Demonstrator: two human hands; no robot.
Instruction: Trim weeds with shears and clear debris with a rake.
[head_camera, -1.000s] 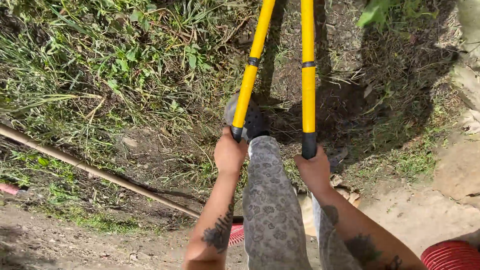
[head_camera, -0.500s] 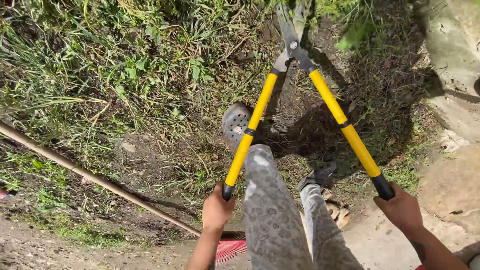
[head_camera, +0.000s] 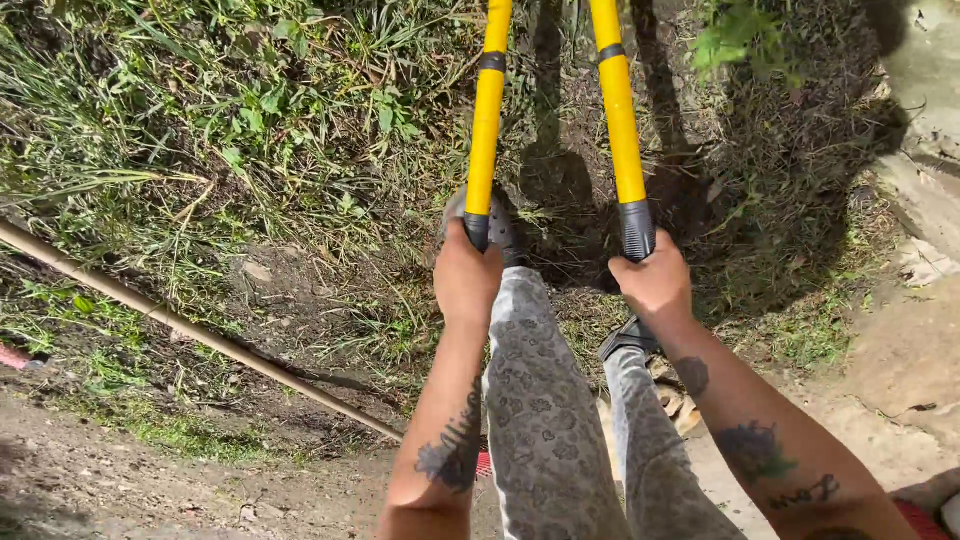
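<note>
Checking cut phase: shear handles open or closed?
Closed: the two yellow handles run near-parallel, left hand and right hand close together. Blades out of frame.

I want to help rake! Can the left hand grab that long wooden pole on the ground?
Probably not right now: the left hand is closed on a yellow handle, and the wooden pole lies apart, down by the legs.

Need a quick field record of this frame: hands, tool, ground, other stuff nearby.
left hand: closed around the black grip of the left yellow handle
right hand: closed around the black grip of the right yellow handle
long-handled shears: two yellow handles close together, nearly parallel; blades out of frame at top
legs: patterned grey trousers, dark perforated shoe between the handles
ground: grass and weeds on the left, bare soil below
wooden pole: lying diagonally on the ground, left
</note>
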